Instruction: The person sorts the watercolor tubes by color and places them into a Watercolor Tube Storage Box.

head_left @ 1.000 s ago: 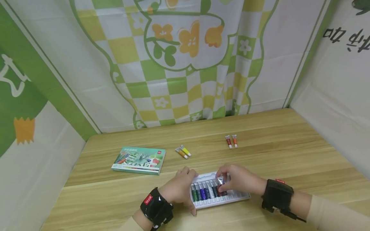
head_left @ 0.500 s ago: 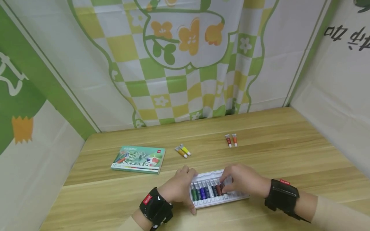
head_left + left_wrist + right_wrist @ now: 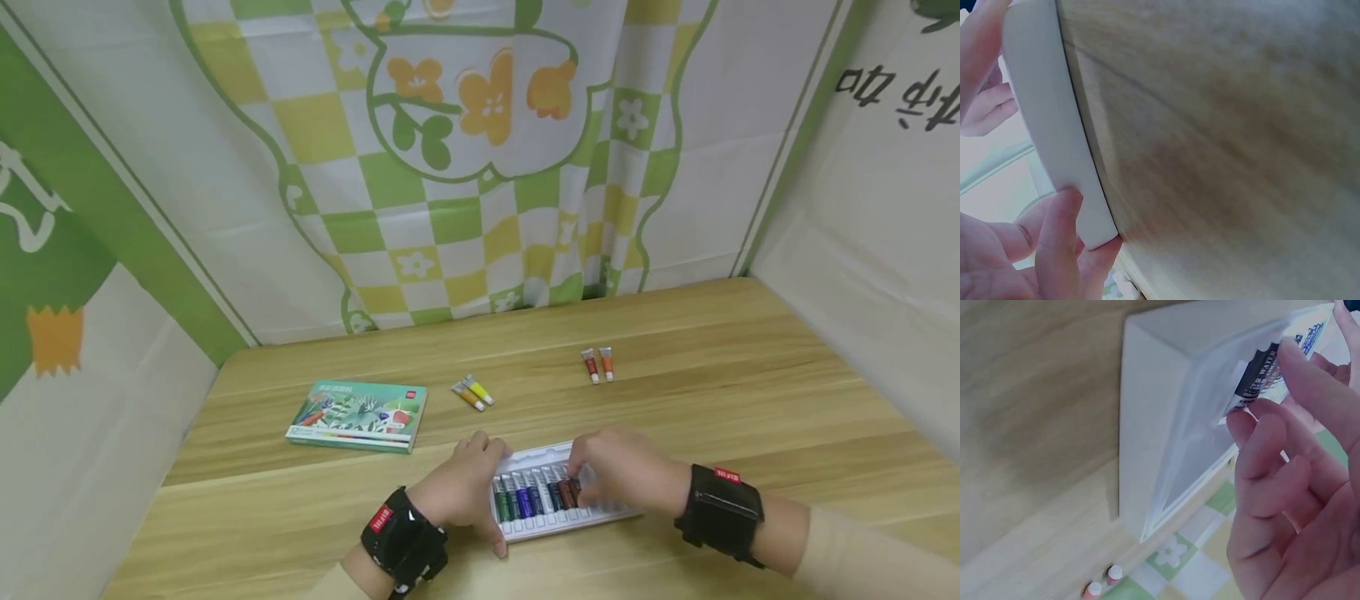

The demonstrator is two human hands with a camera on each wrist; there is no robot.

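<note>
The left arm (image 3: 366, 573) slants up from the lower edge, the right arm (image 3: 783, 532) in from the right. The left hand (image 3: 463, 483) grips with thumb and fingers spread well apart; the right hand (image 3: 626, 471) pinches between thumb and fingertip, 2 other fingers curled.

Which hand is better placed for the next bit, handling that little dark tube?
Probably the right hand: it pinches the dark tube. The left hand grips the white tray by its left end, away from that tube, so it seems better suited to steadying.
</note>
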